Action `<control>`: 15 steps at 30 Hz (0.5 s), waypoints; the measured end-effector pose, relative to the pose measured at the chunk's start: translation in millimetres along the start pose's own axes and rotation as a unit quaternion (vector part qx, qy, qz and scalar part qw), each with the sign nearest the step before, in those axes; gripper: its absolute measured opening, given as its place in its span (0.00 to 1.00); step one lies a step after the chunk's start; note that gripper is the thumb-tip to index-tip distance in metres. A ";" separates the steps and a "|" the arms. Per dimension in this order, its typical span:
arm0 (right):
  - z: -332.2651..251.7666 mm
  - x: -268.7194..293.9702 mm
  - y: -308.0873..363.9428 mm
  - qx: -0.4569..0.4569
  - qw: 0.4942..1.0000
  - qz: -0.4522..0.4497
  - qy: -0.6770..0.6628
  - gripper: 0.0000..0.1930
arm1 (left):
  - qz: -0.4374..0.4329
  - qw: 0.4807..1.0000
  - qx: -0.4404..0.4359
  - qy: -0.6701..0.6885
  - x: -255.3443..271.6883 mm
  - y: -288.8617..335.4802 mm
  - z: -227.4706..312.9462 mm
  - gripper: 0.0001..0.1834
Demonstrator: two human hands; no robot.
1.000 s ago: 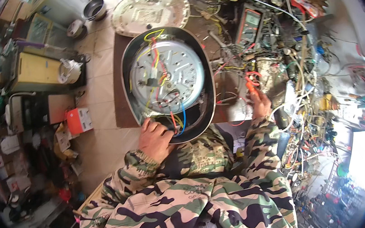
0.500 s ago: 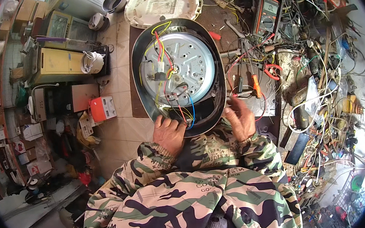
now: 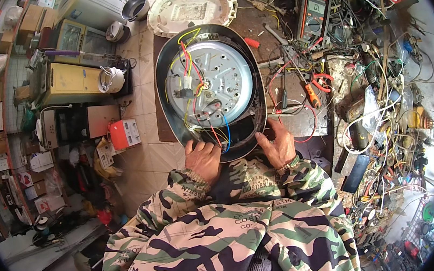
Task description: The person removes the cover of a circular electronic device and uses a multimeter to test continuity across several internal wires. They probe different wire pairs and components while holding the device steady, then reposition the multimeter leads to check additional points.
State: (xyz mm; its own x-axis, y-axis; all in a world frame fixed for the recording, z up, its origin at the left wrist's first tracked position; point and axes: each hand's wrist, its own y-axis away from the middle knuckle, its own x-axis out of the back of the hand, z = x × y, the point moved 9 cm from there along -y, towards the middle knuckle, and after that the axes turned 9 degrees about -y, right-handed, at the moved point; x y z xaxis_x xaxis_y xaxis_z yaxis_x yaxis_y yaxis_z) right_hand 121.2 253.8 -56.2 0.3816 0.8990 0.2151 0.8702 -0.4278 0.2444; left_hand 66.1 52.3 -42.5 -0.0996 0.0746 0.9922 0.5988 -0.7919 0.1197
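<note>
Person at the bench (image 3: 167, 132), both forearms in camouflage sleeves, angled up and inward from the body, wrists well apart.

Left hand (image 3: 203, 161): back of hand upward, knuckles bent, fingers close together and curled over the lower-left rim of the oval housing (image 3: 258, 90), clasping it. Thumb mostly hidden.

Right hand (image 3: 279, 148): at the lower-right edge of the same housing, back of hand partly turned up. Thumb stands apart from the fingers, its tip at the rim; fingers reach forward along the outer side. Cannot tell from here whether they pinch the wall or merely rest against it.

Housing: dark-walled, open side up, in front of the person's middle, its near end between the two hands. Inside, a round metal plate (image 3: 228, 74) with red and yellow wires across it; a blue wire (image 3: 228, 134) bows down toward the near end, just right of the left hand.

Beyond the far end, a whitish oval cover (image 3: 191, 10). Right of the housing, an orange-handled screwdriver (image 3: 312, 96); farther up, a multimeter (image 3: 314, 13) amid tangled cables.
</note>
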 end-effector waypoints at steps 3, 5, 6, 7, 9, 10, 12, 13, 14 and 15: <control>-0.1 -0.4 -0.2 0.003 1.000 -0.004 0.005 0.26 | -0.011 1.000 0.002 0.004 -4.5 0.7 -1.2 0.15; -0.2 -1.2 -0.4 -0.003 1.000 -0.010 -0.006 0.26 | -0.019 1.000 0.003 0.008 -3.1 -1.1 -1.1 0.15; -0.9 -1.6 -0.7 -0.003 1.000 -0.015 -0.015 0.26 | -0.019 1.000 0.005 0.010 -1.8 -1.2 -1.1 0.14; -1.1 -2.2 -0.9 -0.004 0.999 -0.019 -0.025 0.26 | -0.019 1.000 0.006 0.011 -0.6 -1.2 -0.8 0.14; 2.2 -2.5 -1.3 -0.005 1.000 -0.018 -0.024 0.25 | -0.024 1.000 0.008 0.014 -0.6 -1.5 -1.2 0.14; 3.3 -2.5 -1.3 -0.006 1.000 -0.015 -0.024 0.25 | -0.029 0.999 0.007 0.016 -1.3 -2.0 -1.6 0.14; 2.9 -2.6 -1.5 -0.005 1.000 -0.014 -0.022 0.24 | -0.031 0.999 0.006 0.018 -1.7 -2.5 -2.2 0.14; 2.9 -2.8 -1.9 -0.004 1.000 -0.013 -0.021 0.24 | -0.029 0.999 0.006 0.020 -1.5 -2.7 -2.4 0.14; 1.3 -2.3 -2.3 0.005 1.000 -0.012 -0.013 0.24 | -0.027 0.999 0.005 0.021 -1.3 -3.0 -2.7 0.14; -0.6 -1.6 -2.2 0.014 1.000 -0.010 -0.005 0.24 | -0.014 1.000 0.007 0.017 0.9 -2.4 -2.2 0.14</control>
State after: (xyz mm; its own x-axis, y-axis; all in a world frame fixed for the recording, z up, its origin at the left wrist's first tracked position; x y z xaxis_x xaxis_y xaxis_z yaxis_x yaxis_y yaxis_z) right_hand 118.5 253.2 -56.5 0.3661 0.9086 0.2009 0.8861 -0.4063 0.2230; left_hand 62.9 52.9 -41.9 -0.1432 0.0747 0.9869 0.6059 -0.7818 0.1471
